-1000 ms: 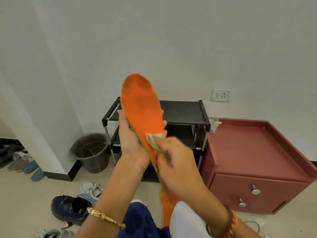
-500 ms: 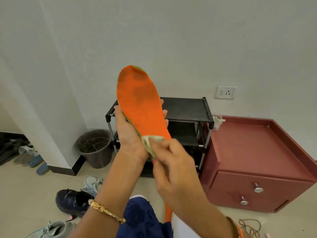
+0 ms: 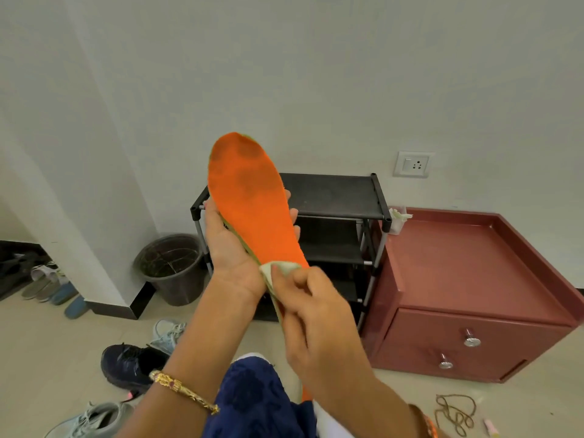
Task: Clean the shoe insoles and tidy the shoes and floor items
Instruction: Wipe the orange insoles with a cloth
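Orange insole (image 3: 252, 213) is held upright, toe up, in front of black shoe rack (image 3: 331, 194); it's cradled from behind by left hand (image 3: 230, 248), fingers curled round its edges; pale cloth (image 3: 278, 270) is pinched by right hand (image 3: 316, 314) and pressed vs. insole's lower part; dark sneaker (image 3: 132, 365) lies on floor at lower left.

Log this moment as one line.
left hand: holds orange insole upright | right hand: pinches cloth against insole | stage: wiping
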